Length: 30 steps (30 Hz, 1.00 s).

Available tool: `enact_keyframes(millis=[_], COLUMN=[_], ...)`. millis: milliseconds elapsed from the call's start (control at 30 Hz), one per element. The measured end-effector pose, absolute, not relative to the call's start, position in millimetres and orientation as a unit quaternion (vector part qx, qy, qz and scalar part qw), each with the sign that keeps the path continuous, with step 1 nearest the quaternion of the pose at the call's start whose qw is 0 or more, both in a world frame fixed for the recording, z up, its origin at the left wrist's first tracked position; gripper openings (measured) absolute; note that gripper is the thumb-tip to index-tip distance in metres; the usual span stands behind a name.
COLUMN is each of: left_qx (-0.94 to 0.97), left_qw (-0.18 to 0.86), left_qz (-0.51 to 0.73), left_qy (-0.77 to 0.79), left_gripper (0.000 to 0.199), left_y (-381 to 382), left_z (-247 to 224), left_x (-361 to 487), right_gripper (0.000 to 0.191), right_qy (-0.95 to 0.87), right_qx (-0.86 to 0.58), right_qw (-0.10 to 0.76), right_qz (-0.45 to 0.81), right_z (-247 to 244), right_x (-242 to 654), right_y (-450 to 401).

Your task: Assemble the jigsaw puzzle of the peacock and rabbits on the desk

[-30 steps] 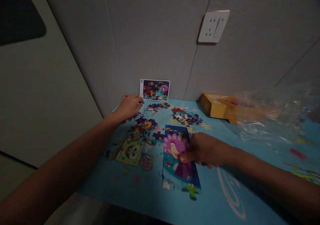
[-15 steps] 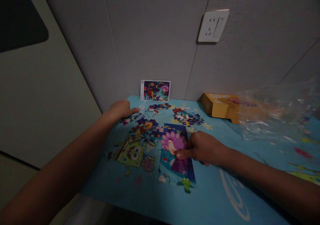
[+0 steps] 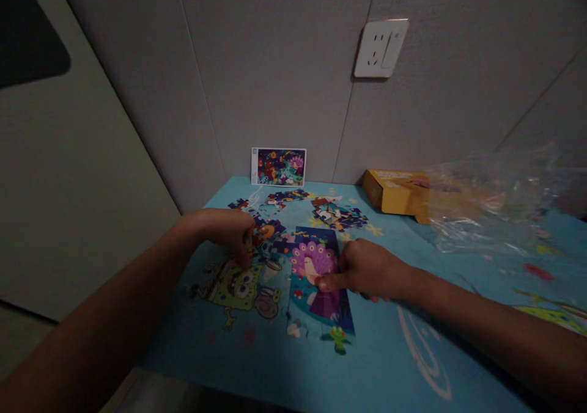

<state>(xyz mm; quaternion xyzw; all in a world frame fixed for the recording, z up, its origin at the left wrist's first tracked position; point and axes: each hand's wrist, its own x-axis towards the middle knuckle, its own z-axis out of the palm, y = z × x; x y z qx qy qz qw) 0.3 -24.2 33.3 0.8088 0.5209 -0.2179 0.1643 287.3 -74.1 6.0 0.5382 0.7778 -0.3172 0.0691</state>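
Observation:
A joined jigsaw puzzle section (image 3: 313,315) with a pink peacock lies flat on the blue table cover. My right hand (image 3: 364,269) is closed at its right edge, thumb pressed on the peacock and the other fingers curled beside it. To the left, my left hand (image 3: 229,230) bends downward with its fingers drawn together over joined puzzle pieces (image 3: 269,230); whether a piece is between the fingertips is hidden. More loose puzzle pieces (image 3: 339,213) are heaped behind the peacock section, and another group of pieces (image 3: 288,198) sits farther back.
A picture card (image 3: 279,167) of the whole scene leans on the wall. At the back right lie a yellow box (image 3: 397,194) and a crumpled clear plastic bag (image 3: 486,208). A wall socket (image 3: 381,48) is above. The table cover (image 3: 389,364) has printed cartoon figures.
My left hand has come nearer and slightly right from the back-left pieces, its fingers now bending downward. My right hand stays on the peacock section. The view has shifted slightly.

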Motion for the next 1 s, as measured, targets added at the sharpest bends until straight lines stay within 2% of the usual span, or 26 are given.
enact_keyframes(millis=[133,333,500,633,833,1000], left_qx=[0.816,0.832,0.860,0.876,0.876,0.859], left_qw=[0.187,0.222,0.208,0.170,0.120,0.162], left_qz=[-0.209,-0.186,-0.167,-0.139,0.069,0.222], left_qy=[0.506,0.473,0.434,0.429,0.463,0.432], left_gripper=[0.040,0.017,0.016,0.022,0.031,0.038], left_y=[-24.0,-24.5,-20.6,-12.0,-7.0,-15.0], left_z=[36.1,36.0,30.2,22.2,15.5,1.0], left_x=[3.2,5.2,2.9,3.4,15.9,36.1], right_gripper=[0.063,0.064,0.062,0.061,0.067,0.066], right_qy=[0.780,0.778,0.779,0.777,0.800,0.806], right_qx=[0.540,0.546,0.547,0.553,0.546,0.571], right_qw=[0.063,0.058,0.046,0.044,-0.001,-0.031], right_qz=[-0.310,-0.305,-0.304,-0.297,-0.249,-0.152], right_z=[7.4,6.3,5.6,3.4,-3.0,-8.6], right_x=[286.8,287.5,286.9,286.7,287.5,284.3], right_y=[-75.1,-74.7,-73.5,-72.6,-71.4,-70.7])
